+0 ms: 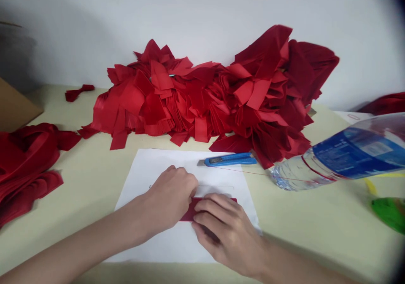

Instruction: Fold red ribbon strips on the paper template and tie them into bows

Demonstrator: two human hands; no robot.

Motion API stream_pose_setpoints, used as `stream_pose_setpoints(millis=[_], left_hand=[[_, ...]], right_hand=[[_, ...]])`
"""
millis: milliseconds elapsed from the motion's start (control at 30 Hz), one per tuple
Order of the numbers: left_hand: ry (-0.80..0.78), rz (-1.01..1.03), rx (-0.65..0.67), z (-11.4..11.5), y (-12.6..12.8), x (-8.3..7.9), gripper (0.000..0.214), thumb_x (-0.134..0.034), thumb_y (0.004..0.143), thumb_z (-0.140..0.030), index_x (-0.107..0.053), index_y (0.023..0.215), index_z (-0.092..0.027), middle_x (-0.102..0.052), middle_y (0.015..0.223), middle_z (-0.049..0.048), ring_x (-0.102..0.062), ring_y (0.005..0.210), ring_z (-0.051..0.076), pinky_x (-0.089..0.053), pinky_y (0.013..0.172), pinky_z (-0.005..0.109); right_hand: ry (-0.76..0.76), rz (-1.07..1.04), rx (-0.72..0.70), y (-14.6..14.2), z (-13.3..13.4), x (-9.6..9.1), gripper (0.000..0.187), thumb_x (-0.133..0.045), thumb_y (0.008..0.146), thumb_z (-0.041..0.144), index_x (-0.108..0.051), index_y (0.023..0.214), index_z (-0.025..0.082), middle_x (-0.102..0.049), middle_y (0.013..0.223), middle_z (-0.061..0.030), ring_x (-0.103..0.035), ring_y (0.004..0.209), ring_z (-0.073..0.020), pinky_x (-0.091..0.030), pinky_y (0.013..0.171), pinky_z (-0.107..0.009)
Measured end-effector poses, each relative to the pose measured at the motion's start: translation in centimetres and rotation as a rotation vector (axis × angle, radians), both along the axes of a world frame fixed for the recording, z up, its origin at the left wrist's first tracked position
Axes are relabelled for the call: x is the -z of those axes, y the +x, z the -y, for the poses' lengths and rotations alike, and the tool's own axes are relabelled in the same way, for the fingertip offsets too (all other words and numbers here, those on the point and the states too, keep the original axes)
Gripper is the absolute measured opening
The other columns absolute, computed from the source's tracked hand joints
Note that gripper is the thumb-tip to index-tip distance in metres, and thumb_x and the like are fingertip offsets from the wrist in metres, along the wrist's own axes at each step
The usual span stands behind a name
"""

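Note:
A strip of dark red ribbon (189, 214) lies across a white sheet of paper (139, 233), partly covered by both hands. My left hand (174, 195) is closed in a fist at the strip's left part, its fingertips mostly hidden. With bent fingers, my right hand (226, 231) presses on the strip's right part and grips it. Just above the strip, a thin drawn outline (218, 186) shows on the paper. Beyond it rests a blue utility knife (230, 159) with a bit of blade out, on the paper's far edge. A thin red thread (249, 172) runs rightward to a water bottle.
A big heap of red ribbon pieces (190, 103) stands against the wall. More red ribbon (28, 162) lies at left, near a cardboard box (15, 105). At right, the clear water bottle (354, 153) with thread wound round it appears tilted, near a green object (390, 212).

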State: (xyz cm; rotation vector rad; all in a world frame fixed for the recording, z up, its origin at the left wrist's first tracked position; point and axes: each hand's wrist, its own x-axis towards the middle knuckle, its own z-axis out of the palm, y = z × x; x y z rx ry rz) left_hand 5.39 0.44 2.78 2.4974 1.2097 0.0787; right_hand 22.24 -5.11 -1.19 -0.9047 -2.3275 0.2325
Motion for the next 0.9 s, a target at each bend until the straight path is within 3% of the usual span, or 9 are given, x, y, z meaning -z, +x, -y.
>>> stream_pose_setpoints(millis=[133,367,533,667,767,900], left_hand=[[0.048,-0.017,0.038,0.6,-0.5,0.7,0.019,-0.042,0.066,-0.001,-0.050,0.066,-0.018,-0.056,0.068,0.0028,-0.050,0.066,0.018,-0.035,0.061,0.031],[0.103,-0.227,0.162,1.9,-0.5,0.7,0.034,-0.059,0.048,-0.005,-0.051,0.079,-0.015,-0.056,0.085,0.0087,-0.047,0.080,0.026,-0.038,0.076,0.042],[0.094,-0.099,0.131,1.9,-1.0,1.3,0.022,-0.049,0.067,0.000,-0.051,0.080,-0.018,-0.054,0.089,0.0056,-0.046,0.085,0.023,-0.037,0.076,0.038],[0.140,-0.084,0.148,2.1,-1.3,1.5,0.020,-0.045,0.072,0.001,-0.050,0.076,-0.018,-0.054,0.081,0.0043,-0.046,0.079,0.022,-0.036,0.073,0.036],[0.233,-0.099,0.185,2.5,-1.5,1.7,0.015,-0.052,0.072,-0.004,-0.051,0.077,-0.018,-0.056,0.081,0.0051,-0.047,0.078,0.022,-0.035,0.073,0.038],[0.305,-0.095,0.210,2.8,-1.6,2.0,0.014,-0.053,0.074,-0.007,-0.054,0.082,-0.018,-0.058,0.086,0.0064,-0.049,0.081,0.024,-0.034,0.078,0.040]], right_hand=[[0.061,0.050,-0.005,0.4,0.2,0.2,0.013,-0.055,0.083,0.015,-0.064,0.074,0.014,-0.060,0.070,-0.0048,-0.051,0.072,-0.0186,-0.043,0.065,-0.033],[-0.024,0.127,-0.063,0.7,-0.1,-0.4,0.018,-0.051,0.087,0.015,-0.065,0.075,0.015,-0.058,0.065,-0.0022,-0.047,0.067,-0.0156,-0.040,0.064,-0.029],[0.083,0.211,-0.097,0.7,0.0,-0.1,0.020,-0.049,0.088,0.014,-0.065,0.076,0.013,-0.058,0.065,-0.0024,-0.046,0.064,-0.0150,-0.037,0.062,-0.031],[0.127,0.238,-0.086,0.7,0.1,-0.6,0.023,-0.049,0.088,0.015,-0.063,0.070,0.015,-0.057,0.063,-0.0016,-0.046,0.064,-0.0156,-0.035,0.063,-0.033],[0.033,0.152,0.040,0.5,-0.6,-2.1,0.019,-0.050,0.090,0.018,-0.064,0.078,0.015,-0.061,0.072,-0.0025,-0.050,0.076,-0.0179,-0.035,0.074,-0.035],[-0.242,0.168,0.145,0.2,-2.4,-3.7,0.005,-0.067,0.080,0.022,-0.065,0.078,0.018,-0.065,0.078,-0.0008,-0.052,0.083,-0.0177,-0.034,0.079,-0.034]])
